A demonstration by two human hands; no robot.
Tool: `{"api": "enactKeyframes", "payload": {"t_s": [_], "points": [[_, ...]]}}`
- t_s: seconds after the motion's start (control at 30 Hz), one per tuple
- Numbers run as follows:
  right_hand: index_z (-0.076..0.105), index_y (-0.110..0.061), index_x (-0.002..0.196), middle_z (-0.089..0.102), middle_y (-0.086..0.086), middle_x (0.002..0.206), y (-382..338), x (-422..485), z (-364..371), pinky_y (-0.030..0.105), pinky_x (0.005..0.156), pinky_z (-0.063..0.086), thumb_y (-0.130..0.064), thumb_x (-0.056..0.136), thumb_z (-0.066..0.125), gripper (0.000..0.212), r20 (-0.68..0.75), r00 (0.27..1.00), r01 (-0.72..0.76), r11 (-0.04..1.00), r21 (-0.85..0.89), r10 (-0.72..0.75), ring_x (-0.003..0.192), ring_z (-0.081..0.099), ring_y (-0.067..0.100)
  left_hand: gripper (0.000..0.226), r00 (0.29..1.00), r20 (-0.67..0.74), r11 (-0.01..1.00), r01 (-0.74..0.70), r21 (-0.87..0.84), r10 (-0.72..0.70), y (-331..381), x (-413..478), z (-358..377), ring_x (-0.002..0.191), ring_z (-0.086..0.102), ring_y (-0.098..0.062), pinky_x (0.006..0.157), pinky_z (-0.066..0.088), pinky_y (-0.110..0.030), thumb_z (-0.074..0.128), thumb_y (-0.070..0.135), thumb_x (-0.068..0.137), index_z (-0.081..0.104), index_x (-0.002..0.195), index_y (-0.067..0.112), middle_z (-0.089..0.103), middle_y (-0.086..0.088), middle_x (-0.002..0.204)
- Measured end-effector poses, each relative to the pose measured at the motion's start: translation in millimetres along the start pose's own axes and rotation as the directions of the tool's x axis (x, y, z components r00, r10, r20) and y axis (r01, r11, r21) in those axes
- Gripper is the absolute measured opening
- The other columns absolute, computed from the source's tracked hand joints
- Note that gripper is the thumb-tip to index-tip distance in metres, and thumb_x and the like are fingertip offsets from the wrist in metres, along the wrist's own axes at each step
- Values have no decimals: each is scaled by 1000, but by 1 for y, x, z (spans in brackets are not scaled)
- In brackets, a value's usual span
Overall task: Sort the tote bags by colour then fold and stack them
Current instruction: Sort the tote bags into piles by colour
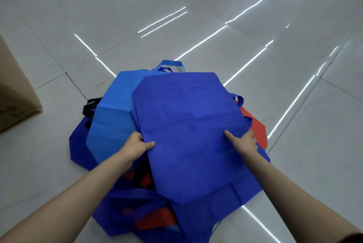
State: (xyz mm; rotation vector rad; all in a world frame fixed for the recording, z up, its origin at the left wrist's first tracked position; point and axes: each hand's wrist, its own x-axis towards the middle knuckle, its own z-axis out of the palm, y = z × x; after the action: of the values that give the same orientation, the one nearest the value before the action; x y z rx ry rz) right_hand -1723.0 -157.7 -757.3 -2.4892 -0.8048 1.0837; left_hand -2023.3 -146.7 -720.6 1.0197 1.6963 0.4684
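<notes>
A heap of tote bags lies on the tiled floor. On top is a dark blue bag [188,128], spread flat. My left hand [137,144] pinches its left edge, thumb on top. My right hand [244,140] grips its right edge, thumb lying on the cloth. Under it to the left lies a light blue bag [112,113]. A red bag [255,124] shows at the right, with more red cloth [157,219] near the front. Black handles [90,107] stick out at the left. Other dark blue bags [80,148] lie beneath.
A brown cardboard box [13,95] stands at the left edge. Glossy white floor tiles [196,16] with bright light streaks surround the heap on every side.
</notes>
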Motion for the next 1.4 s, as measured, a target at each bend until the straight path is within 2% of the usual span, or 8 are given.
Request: {"api": "enactKeyframes", "payload": {"t_s": [0.17, 0.37, 0.5, 0.6, 0.73, 0.97, 1.23, 1.4], "points": [[50, -9, 113, 54, 9, 111, 24, 2, -6, 43, 90, 39, -55, 80, 64, 58, -59, 984, 162, 985, -57, -166, 109, 48, 33, 28, 994, -43, 995, -95, 37, 97, -23, 0, -2, 100, 57, -25, 88, 48, -39, 54, 1, 91, 42, 110, 18, 58, -6, 110], [30, -13, 62, 40, 2, 61, 42, -6, -15, 33, 49, 25, -25, 93, 55, 42, -335, 897, 319, 947, 33, -290, 58, 37, 22, 25, 980, -164, 994, -113, -1, 111, -19, 6, 3, 83, 54, -17, 68, 45, -27, 64, 11, 88, 48, 107, 8, 55, -3, 95], [37, -10, 67, 48, 4, 67, 63, 0, -43, 36, 64, 35, -24, 94, 53, 34, -407, 897, 183, 983, -19, -175, 74, 51, 34, 45, 899, -410, 969, -58, 241, 156, 1, 16, 10, 104, 52, -37, 91, 43, -46, 72, 19, 81, 44, 115, 5, 48, -17, 119], [50, -1, 111, 54, 20, 116, 77, 4, -67, 48, 96, 33, -33, 88, 63, 41, -535, 844, -21, 994, -110, -41, 113, 47, 42, 68, 800, -481, 839, -50, 542, 359, 21, 13, 18, 116, 42, -43, 102, 30, -50, 70, 23, 82, 33, 136, 2, 33, -23, 134], [32, 0, 141, 29, 21, 148, 62, -25, -42, 51, 110, 24, -33, 88, 63, 69, -526, 812, 179, 966, -188, -252, 133, 31, 40, 62, 813, -141, 567, -258, 782, 565, 19, 4, 56, 140, 15, -35, 114, 11, -50, 54, 31, 93, 28, 145, 9, 18, -18, 151], [2, -45, 148, -7, -9, 159, 49, -69, 56, 59, 112, 4, -71, 83, 1, 70, 227, 810, 576, 659, -485, -541, 146, -6, 27, 64, 877, 247, 350, -403, 846, 413, -6, 5, 83, 145, -6, -26, 115, 6, -45, 27, 45, 99, -1, 151, 20, -5, -1, 159], [36, -16, 139, 11, 7, 159, 120, -25, -11, 59, 114, 6, -55, 97, 23, 59, -98, 955, 158, 763, -627, -279, 146, 3, 31, 68, 887, 225, 335, -372, 865, 404, 0, 0, 105, 144, -10, -34, 114, 2, -53, 26, 51, 97, 7, 150, 12, -5, -11, 158], [11, -23, 151, -3, 4, 160, 112, -23, -7, 58, 111, 11, -55, 98, 24, 64, -98, 944, 213, 808, -550, -315, 146, 1, 29, 73, 760, 366, 207, -539, 816, 536, 23, -9, 155, 144, -7, -36, 113, 2, -55, 32, 57, 93, 11, 151, 17, -4, -16, 157]]}}
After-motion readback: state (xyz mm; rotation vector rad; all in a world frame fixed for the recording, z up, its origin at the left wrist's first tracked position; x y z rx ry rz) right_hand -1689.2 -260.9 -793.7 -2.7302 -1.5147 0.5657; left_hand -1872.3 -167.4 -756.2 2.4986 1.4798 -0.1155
